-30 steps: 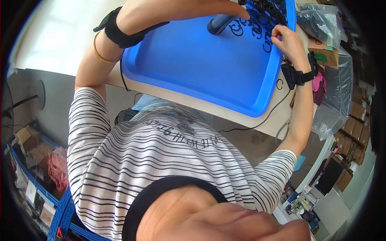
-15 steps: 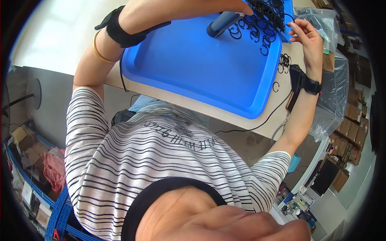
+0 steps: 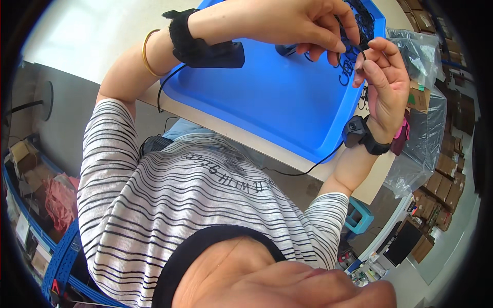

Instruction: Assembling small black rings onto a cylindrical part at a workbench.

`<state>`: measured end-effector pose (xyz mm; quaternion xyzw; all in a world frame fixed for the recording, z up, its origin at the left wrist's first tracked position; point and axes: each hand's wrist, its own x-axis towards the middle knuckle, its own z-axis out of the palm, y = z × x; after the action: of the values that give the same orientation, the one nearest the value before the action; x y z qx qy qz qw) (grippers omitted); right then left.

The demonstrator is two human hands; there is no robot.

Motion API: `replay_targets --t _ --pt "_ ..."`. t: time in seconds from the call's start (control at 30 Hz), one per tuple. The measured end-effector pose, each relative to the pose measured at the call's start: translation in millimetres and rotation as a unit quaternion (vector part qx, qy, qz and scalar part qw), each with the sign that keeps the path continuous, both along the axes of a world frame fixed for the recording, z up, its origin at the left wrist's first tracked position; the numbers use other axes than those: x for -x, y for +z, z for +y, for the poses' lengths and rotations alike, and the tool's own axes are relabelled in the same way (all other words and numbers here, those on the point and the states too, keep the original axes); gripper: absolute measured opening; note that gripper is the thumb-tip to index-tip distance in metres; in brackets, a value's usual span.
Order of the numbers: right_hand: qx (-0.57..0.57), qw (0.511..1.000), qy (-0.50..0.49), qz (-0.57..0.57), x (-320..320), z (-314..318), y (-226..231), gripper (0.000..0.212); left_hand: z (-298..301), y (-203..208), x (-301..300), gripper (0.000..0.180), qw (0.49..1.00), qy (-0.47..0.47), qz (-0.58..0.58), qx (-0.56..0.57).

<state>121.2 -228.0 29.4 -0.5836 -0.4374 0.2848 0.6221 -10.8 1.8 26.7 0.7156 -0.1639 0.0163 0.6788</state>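
A curved black piece (image 3: pixel 363 53) is pinched in the right hand (image 3: pixel 387 84), its arc tilted toward eleven o'clock, the left hand's (image 3: pixel 318 25) fingers held close at ten, grip unclear

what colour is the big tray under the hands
The tray is plain bright blue, seen best in the head view.

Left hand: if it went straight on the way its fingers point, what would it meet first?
Probably the curved black piece held by the right hand, though depth is unclear and the left hand may be touching it now.
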Motion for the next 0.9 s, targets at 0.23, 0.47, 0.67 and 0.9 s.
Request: replay_targets --t 0.23,0.47,0.67,0.9 --pt "0.018 1.000 -0.011 -0.006 -4.8 -1.7 -4.2 0.030 0.6 -1.6 1.8 0.018 1.000 0.003 0.004 0.007" --pt "0.089 0.994 0.057 -0.002 -3.3 -3.6 -6.9 0.024 -6.9 -17.1 -11.2 0.011 0.942 0.110 -0.283 -0.144" --pt "0.041 0.999 -0.012 -0.009 -2.0 -4.9 -9.2 0.023 -9.1 -11.1 -7.5 0.020 0.921 0.125 -0.318 -0.185" --pt "0.032 0.998 -0.046 -0.021 4.3 -1.6 -9.9 0.022 -12.9 -16.4 -6.6 0.046 0.891 0.123 -0.390 -0.196"
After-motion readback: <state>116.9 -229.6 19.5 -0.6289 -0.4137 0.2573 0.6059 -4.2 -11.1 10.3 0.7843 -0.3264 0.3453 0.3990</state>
